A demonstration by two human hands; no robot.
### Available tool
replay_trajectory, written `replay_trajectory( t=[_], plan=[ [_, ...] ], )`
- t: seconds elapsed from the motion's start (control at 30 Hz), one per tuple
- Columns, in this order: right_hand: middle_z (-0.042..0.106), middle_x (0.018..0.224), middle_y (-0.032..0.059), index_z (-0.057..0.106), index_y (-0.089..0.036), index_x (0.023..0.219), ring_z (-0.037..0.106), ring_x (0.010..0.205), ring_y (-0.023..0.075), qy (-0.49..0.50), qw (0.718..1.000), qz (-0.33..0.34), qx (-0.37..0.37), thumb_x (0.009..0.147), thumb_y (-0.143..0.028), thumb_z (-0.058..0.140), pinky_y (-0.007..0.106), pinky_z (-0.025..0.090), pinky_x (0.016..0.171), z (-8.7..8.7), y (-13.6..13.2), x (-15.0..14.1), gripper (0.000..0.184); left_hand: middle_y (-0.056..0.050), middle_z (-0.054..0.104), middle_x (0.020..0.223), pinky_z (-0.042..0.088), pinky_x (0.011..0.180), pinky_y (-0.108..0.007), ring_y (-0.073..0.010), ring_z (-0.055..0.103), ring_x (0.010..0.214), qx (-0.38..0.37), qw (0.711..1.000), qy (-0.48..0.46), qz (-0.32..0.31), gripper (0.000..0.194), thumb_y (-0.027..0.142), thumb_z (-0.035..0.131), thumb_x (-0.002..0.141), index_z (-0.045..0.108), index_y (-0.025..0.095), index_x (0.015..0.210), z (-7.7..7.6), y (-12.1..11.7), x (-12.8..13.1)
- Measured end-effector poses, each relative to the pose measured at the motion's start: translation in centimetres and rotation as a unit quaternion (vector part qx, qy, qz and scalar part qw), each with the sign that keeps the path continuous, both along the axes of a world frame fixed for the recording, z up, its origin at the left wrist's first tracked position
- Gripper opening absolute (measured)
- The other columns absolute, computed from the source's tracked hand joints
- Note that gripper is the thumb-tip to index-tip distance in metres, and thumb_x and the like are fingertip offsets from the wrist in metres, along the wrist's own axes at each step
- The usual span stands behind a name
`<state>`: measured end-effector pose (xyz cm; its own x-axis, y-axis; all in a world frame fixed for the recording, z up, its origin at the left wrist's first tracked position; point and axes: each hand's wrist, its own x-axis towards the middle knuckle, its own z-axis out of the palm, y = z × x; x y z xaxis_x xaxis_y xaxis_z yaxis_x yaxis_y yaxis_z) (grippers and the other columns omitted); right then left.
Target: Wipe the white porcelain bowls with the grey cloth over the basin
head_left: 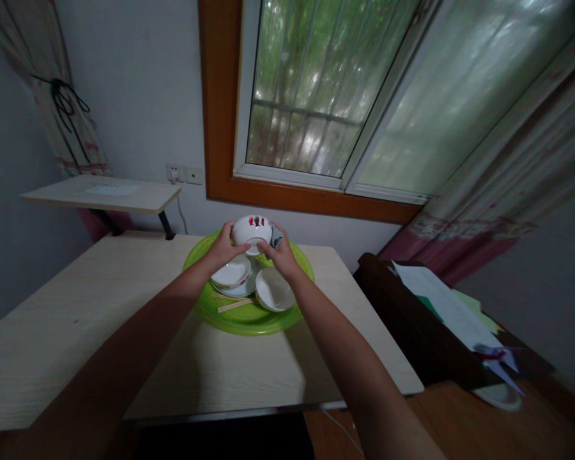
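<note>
Held up above the far part of a green round tray (249, 330) is a white bowl (244, 228) with red and black marks, tilted so that its foot faces me. My left hand (224, 248) grips its left side, thumb near the foot. On the opposite side my right hand (282, 253) holds it too, with a grey patterned thing (276, 237), maybe cloth, at the fingers. Below, another white bowl (230, 271) rests on a white plate (243, 289). A third white bowl (275, 290) leans at the right, near wooden chopsticks (234, 305).
The tray stands on a pale wooden table (249, 377). A raised shelf (100, 191) with a paper is at the back left. To the right, papers (445, 306) lie on a dark piece of furniture (388, 319). A window (311, 96) and curtains are behind.
</note>
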<state>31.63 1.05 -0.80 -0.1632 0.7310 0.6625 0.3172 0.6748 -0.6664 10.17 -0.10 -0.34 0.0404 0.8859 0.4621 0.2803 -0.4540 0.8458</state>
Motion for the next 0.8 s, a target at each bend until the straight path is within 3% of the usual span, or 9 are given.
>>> replay_trajectory(
  t=[0.17, 0.37, 0.5, 0.6, 0.73, 0.8],
  plan=[
    [0.053, 0.143, 0.0173, 0.046, -0.021, 0.151, 0.051, 0.136, 0.032, -0.063, 0.997, -0.004, 0.039, 0.086, -0.056, 0.075, 0.054, 0.039, 0.12, 0.4, 0.0, 0.7, 0.08, -0.015, 0.057, 0.139, 0.053, 0.1, -0.04, -0.0272, 0.06, 0.124, 0.047, 0.996, 0.069, 0.011, 0.075, 0.036, 0.085, 0.068, 0.052, 0.021, 0.132, -0.3, 0.2, -0.3],
    [0.044, 0.157, 0.0205, 0.035, -0.018, 0.159, 0.042, 0.147, 0.0317, -0.147, 0.983, 0.008, 0.114, 0.095, -0.04, 0.065, 0.054, 0.034, 0.124, 1.3, -0.6, 0.8, 0.074, -0.01, 0.067, 0.118, 0.055, 0.087, -0.035, -0.0235, 0.066, 0.104, 0.038, 0.99, 0.124, 0.049, 0.066, 0.038, 0.086, 0.066, 0.055, 0.019, 0.122, 0.4, -0.4, -0.2],
    [0.031, 0.168, 0.0167, 0.025, -0.018, 0.164, 0.027, 0.157, 0.029, -0.195, 0.965, 0.014, 0.175, 0.095, -0.022, 0.056, 0.054, 0.027, 0.128, 2.1, -1.9, 0.2, 0.075, -0.008, 0.069, 0.109, 0.053, 0.081, -0.033, -0.0223, 0.067, 0.095, 0.017, 0.988, 0.13, 0.078, 0.062, 0.04, 0.084, 0.066, 0.053, 0.019, 0.115, 0.8, -0.7, 0.0],
    [0.03, 0.17, 0.0129, 0.028, -0.019, 0.163, 0.017, 0.161, 0.0268, -0.248, 0.946, 0.024, 0.206, 0.093, -0.013, 0.051, 0.056, 0.024, 0.129, 2.8, -2.8, -0.4, 0.074, -0.006, 0.07, 0.105, 0.052, 0.08, -0.032, -0.0214, 0.067, 0.091, -0.002, 0.99, 0.113, 0.08, 0.059, 0.038, 0.083, 0.065, 0.051, 0.02, 0.111, 0.8, -0.7, 0.0],
    [0.037, 0.167, 0.0101, 0.038, -0.021, 0.16, 0.016, 0.161, 0.0248, -0.309, 0.922, 0.04, 0.232, 0.091, -0.006, 0.048, 0.058, 0.018, 0.13, 3.3, -3.6, -0.9, 0.071, -0.003, 0.067, 0.097, 0.049, 0.075, -0.031, -0.0193, 0.063, 0.083, -0.017, 0.989, 0.124, 0.082, 0.054, 0.036, 0.082, 0.065, 0.049, 0.02, 0.106, 0.9, -0.8, 0.0],
    [0.037, 0.167, 0.0085, 0.039, -0.022, 0.159, 0.016, 0.161, 0.024, -0.302, 0.925, 0.033, 0.229, 0.09, -0.004, 0.047, 0.057, 0.018, 0.131, 3.3, -3.6, -1.0, 0.072, -0.003, 0.066, 0.096, 0.048, 0.075, -0.031, -0.0188, 0.062, 0.083, -0.025, 0.989, 0.122, 0.086, 0.054, 0.037, 0.082, 0.065, 0.048, 0.021, 0.104, 0.9, -0.8, 0.0]
  ],
)
